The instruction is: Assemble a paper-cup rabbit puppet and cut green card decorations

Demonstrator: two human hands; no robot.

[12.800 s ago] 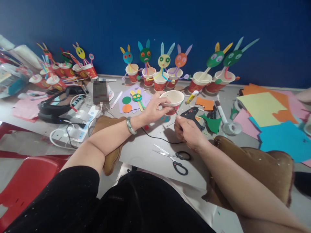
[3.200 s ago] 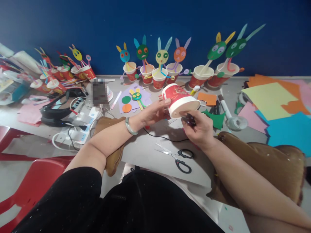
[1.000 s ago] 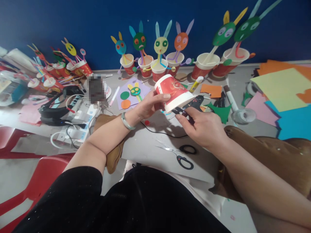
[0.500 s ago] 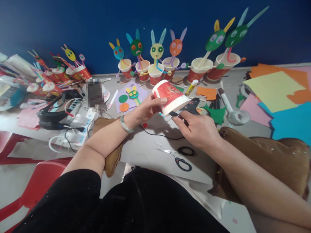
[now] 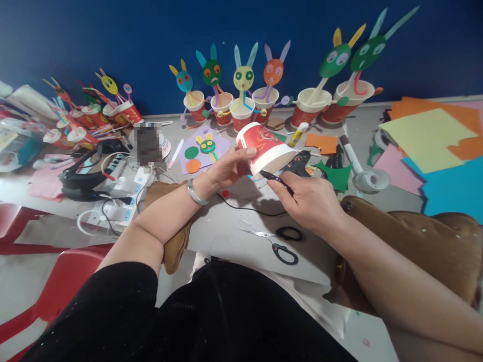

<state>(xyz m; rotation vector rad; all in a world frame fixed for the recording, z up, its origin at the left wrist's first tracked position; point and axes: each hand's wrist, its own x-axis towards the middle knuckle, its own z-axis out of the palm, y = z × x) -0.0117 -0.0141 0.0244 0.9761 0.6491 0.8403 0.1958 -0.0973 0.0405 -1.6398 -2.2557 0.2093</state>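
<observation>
My left hand (image 5: 236, 163) is closed round a red and white paper cup (image 5: 260, 142), holding it tilted above the table with its wide white end toward the lower right. A green bangle (image 5: 196, 192) circles that wrist. In my right hand (image 5: 311, 198), the fingers are wrapped round a black tool (image 5: 277, 180) with a narrow tip. The tip is at the cup's lower rim; whether it touches cannot be told. Most of the tool is hidden by my fingers. Below the hands lie black-handled scissors (image 5: 285, 254) with parted blades.
Several cups with paper rabbit figures (image 5: 243, 78) stand along the blue wall. Coloured paper sheets (image 5: 426, 141) and a tape roll (image 5: 372, 181) lie right. A black cord (image 5: 252, 213) crosses the table below the cup. A power strip (image 5: 130, 206) and red chair (image 5: 75, 281) are left.
The cup has turned slightly in my left hand, its wide end facing a little more toward me. The black tool's tip has shifted slightly up and left along the rim.
</observation>
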